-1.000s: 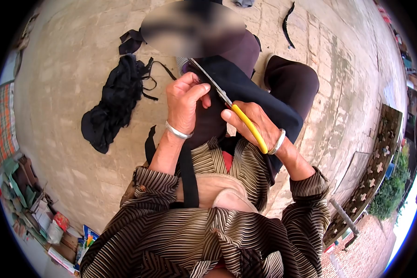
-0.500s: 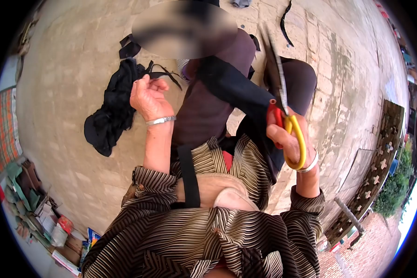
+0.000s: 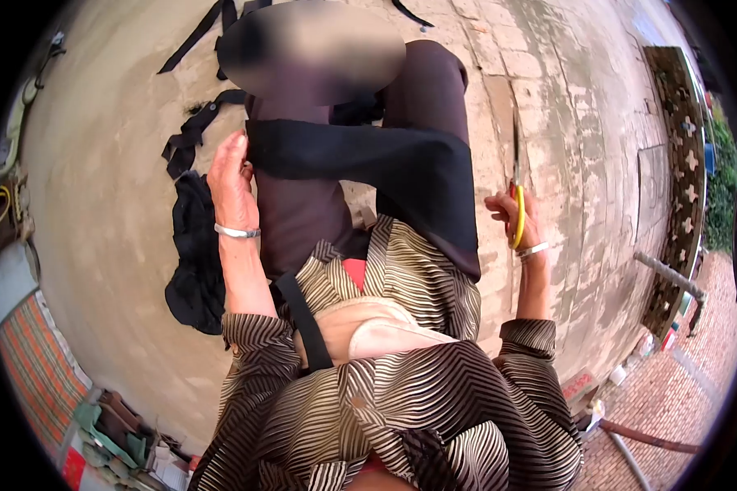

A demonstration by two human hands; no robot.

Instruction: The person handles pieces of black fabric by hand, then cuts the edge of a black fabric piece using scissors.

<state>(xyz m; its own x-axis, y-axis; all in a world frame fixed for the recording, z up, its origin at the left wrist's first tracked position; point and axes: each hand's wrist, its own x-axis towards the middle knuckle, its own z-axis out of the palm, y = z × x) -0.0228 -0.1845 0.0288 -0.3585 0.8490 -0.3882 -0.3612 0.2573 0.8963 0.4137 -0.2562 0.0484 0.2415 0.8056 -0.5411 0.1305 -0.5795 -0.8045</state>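
Observation:
My left hand [image 3: 234,192], with a silver bangle at the wrist, is at the left end of a wide black cloth strip [image 3: 327,151]. Its fingers are curled together at the cloth's edge; the exact grip is partly hidden. Across both thighs the strip lies flat, then bends down along the right leg. My right hand [image 3: 517,219] holds scissors [image 3: 519,209] with a yellow handle, out to the right of the leg. Their blades point away from me and look nearly closed, seen edge-on.
Crumpled black cloth [image 3: 195,262] lies on the paved ground [image 3: 123,221] at left, with narrow black scraps [image 3: 190,139] beyond it. A low wall with cross-shaped openings [image 3: 675,204] stands at right. Folded items [image 3: 110,434] are piled at lower left. A blurred oval covers the far lap.
The black strip now reaches the outer edge of the left thigh, beside my left hand. My right hand has lowered the scissors away from the cloth, to the right. The view has turned.

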